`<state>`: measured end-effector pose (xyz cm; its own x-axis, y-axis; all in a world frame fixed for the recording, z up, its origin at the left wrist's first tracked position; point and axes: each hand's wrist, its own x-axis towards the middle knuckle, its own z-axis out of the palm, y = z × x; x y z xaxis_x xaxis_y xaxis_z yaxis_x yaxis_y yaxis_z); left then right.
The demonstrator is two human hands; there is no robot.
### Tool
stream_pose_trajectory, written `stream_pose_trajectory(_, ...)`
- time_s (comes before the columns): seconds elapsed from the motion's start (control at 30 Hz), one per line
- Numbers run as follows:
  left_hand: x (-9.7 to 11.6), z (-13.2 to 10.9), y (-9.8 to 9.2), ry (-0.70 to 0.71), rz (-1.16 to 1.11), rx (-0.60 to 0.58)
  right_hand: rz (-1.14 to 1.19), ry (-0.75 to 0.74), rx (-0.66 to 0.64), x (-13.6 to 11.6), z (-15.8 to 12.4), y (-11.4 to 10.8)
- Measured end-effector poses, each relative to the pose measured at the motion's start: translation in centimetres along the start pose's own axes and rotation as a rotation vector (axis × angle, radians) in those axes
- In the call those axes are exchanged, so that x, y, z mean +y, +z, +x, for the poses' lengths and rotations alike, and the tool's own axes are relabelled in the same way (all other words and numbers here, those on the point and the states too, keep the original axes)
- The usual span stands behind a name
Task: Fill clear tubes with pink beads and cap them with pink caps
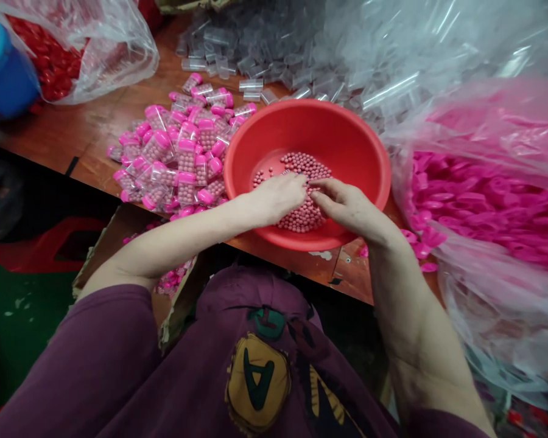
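Both hands reach into a red plastic basin [360,146] over a heap of small pink beads [304,220]. My left hand [283,198] is closed, its fingers curled down at the beads. Its fingertips are hidden, and I cannot make out what they hold. Close on its right is my right hand [342,204], with bent fingers and the thumb a little apart from them. Nothing shows between them. Left of the basin lies a pile of clear tubes with pink caps [186,159], filled with beads.
Clear empty tubes [251,85] lie behind the basin. A plastic bag of pink caps [479,207] stands at right, with loose caps [422,243] beside it. At far left are a blue bucket [9,79] and a bag of red pieces [50,58]. A cardboard box [103,258] sits below the table edge.
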<state>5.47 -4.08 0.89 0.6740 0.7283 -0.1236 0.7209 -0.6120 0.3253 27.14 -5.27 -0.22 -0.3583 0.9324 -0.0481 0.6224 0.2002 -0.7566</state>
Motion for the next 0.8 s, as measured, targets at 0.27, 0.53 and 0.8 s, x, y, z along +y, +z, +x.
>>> stream_pose_trajectory(0.27,-8.8,6.5,-1.5,-0.118,0.236,-0.049,-0.222,-0.029,0.754,1.2,-8.1,-0.8)
stream_pose_trajectory(0.53,-7.7,12.9,2.8,-0.065,0.120,-0.150,-0.414,0.366,0.741,10.4,-17.6,-3.1)
stream_pose_trajectory(0.8,1.8,12.0,2.6,0.080,-0.010,-0.231,-0.634,0.288,0.132,8.4,-12.3,0.0)
